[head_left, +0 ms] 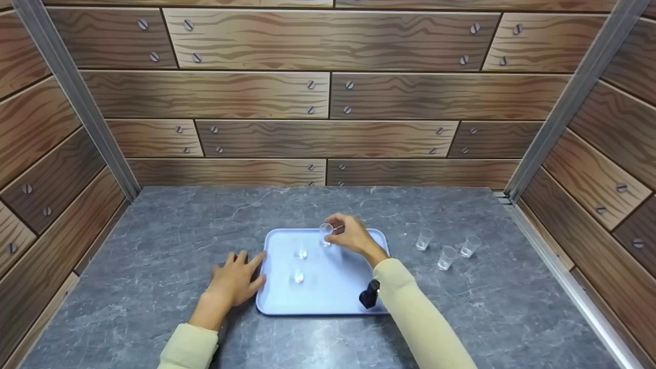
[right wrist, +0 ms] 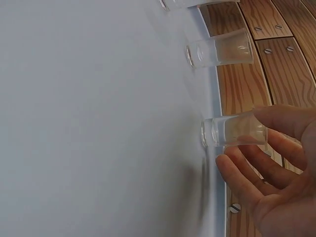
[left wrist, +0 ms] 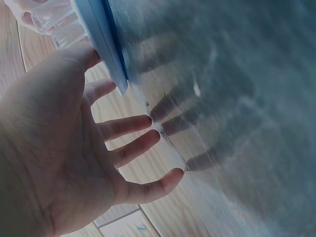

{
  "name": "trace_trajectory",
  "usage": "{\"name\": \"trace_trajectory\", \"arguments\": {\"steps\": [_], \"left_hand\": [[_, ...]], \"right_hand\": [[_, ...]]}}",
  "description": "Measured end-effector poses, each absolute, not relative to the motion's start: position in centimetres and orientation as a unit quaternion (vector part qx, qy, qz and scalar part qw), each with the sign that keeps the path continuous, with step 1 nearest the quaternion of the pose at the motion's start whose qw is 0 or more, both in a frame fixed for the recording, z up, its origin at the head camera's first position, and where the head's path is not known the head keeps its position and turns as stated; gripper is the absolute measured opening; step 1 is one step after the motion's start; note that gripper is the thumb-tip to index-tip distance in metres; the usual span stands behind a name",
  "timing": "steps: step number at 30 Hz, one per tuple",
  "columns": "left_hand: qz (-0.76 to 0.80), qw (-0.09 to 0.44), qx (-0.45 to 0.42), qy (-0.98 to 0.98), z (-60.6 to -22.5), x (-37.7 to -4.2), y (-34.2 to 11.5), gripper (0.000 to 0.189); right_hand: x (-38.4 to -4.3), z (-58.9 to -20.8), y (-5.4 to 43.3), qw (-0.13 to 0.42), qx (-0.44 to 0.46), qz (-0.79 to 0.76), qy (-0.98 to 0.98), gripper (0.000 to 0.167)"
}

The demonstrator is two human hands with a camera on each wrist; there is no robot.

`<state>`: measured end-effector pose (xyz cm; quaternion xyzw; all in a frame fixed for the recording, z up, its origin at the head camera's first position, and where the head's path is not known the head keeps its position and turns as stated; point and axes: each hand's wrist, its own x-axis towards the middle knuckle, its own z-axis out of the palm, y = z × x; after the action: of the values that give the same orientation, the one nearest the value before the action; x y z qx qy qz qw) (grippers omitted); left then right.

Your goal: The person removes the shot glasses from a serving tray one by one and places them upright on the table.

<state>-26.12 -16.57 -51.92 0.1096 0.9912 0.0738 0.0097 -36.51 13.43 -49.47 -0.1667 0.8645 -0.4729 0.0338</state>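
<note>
My right hand (head_left: pixel 351 236) pinches a small clear shot glass (right wrist: pixel 237 131) near its rim, over the back part of the pale blue tray (head_left: pixel 328 302). The glass is upright, its base at or just above the tray; I cannot tell which. Two more shot glasses, a rear one (head_left: pixel 301 250) and a front one (head_left: pixel 298 275), stand on the tray's left half. At the tray's left edge, my left hand (head_left: pixel 233 282) lies with fingers spread, thumb and forefinger by the rim. In the left wrist view its fingertips (left wrist: pixel 150 121) touch the grey tabletop.
Right of the tray, three clear shot glasses stand on the grey marbled table (head_left: pixel 179 220): one nearer (head_left: pixel 424 239), one in front (head_left: pixel 447 257) and one farther right (head_left: pixel 470 246). Wood-patterned walls (head_left: pixel 328 97) with metal corner posts enclose the table.
</note>
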Motion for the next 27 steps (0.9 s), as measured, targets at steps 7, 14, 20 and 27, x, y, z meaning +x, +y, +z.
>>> {"name": "trace_trajectory", "arguments": {"steps": [7, 14, 20, 27], "left_hand": [[0.078, 0.016, 0.106, 0.991, -51.74, -26.09, -16.5, 0.056], [0.077, 0.007, 0.109, 0.991, -51.71, -26.16, -16.4, 0.055], [0.078, 0.006, 0.107, 0.991, -51.76, -26.31, -16.45, 0.056], [0.075, 0.01, 0.103, 0.992, -51.83, -26.1, -16.45, 0.055]], "right_hand": [[-36.63, -49.88, 13.2, 0.028, -0.168, -0.477, 0.862, 0.035], [-36.76, -49.97, 13.31, 0.023, -0.161, -0.472, 0.867, 0.033], [-36.7, -50.09, 13.35, 0.017, -0.158, -0.479, 0.864, 0.032], [-36.65, -50.44, 13.4, 0.011, -0.171, -0.489, 0.855, 0.033]]}}
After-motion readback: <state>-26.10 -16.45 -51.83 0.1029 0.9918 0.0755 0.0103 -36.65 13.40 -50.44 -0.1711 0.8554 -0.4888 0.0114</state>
